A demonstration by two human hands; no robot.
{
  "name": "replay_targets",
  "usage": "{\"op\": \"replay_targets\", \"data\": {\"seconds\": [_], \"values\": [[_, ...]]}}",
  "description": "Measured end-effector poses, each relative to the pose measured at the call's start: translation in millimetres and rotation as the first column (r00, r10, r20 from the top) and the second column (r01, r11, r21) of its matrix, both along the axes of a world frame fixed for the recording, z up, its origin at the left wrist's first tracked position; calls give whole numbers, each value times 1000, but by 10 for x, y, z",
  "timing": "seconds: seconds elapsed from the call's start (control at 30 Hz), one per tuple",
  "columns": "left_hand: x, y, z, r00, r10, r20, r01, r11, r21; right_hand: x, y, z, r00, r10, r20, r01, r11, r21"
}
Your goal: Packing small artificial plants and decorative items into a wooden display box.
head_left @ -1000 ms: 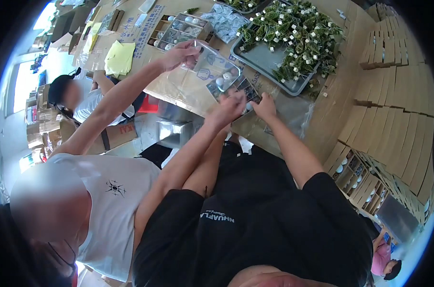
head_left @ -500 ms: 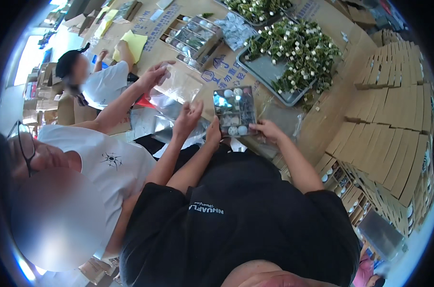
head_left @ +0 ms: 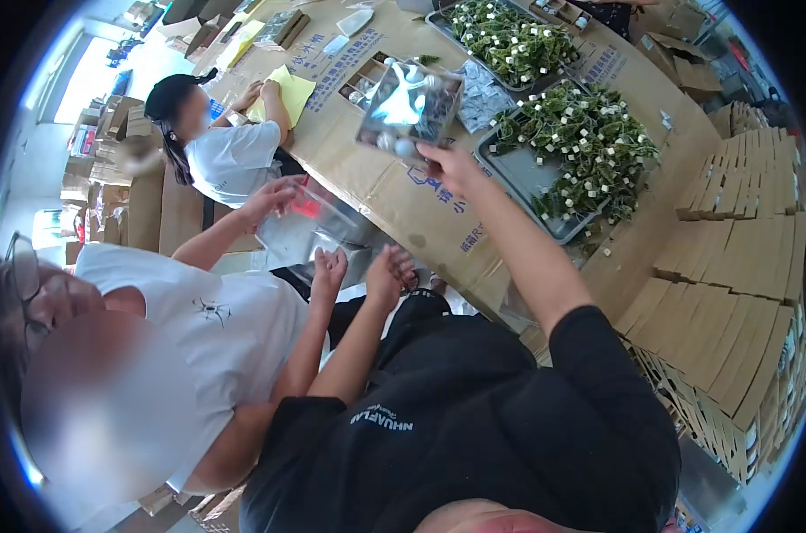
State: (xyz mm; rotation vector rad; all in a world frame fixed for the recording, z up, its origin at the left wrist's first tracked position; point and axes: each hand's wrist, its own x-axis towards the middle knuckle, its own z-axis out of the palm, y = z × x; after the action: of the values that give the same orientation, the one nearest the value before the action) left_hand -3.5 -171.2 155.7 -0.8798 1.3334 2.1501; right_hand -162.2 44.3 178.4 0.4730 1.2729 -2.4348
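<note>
My right hand (head_left: 454, 169) is stretched out over the table, closed on the near corner of a divided box (head_left: 401, 105) under a shiny clear cover. White and bluish balls show along the box's near edge; glare hides much of its middle. The box is tilted and partly covers another divided box (head_left: 357, 89) of balls behind it. My left hand (head_left: 390, 274) hangs off the table's edge with its fingers apart and nothing in it. Close to its left is a co-worker's hand (head_left: 328, 268); that person's other hand (head_left: 274, 197) is by a clear plastic sheet or bag (head_left: 305, 226).
Two metal trays (head_left: 501, 173) hold green sprigs with white cubes. Crumpled grey paper (head_left: 483, 99) lies beside them on the cardboard-covered table (head_left: 461, 226). Stacked cardboard boxes (head_left: 714, 293) stand at right. Another person handles a yellow sheet (head_left: 289, 93) at the far left.
My right hand has carried the box forward and left, away from my body. My left hand has let go of it and drawn back. The co-worker's raised hand has lowered.
</note>
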Motion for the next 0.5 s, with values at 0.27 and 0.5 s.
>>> {"op": "replay_targets", "data": {"seconds": [0.27, 0.5], "values": [[487, -322, -216, 947, -36, 318, 44, 999, -17, -1108, -750, -230, 946, -216, 241, 115, 921, 373], [15, -233, -329, 906, -315, 281, 318, 947, 37, -780, -217, -409, 982, 190, 13, -132, 628, 767]]}}
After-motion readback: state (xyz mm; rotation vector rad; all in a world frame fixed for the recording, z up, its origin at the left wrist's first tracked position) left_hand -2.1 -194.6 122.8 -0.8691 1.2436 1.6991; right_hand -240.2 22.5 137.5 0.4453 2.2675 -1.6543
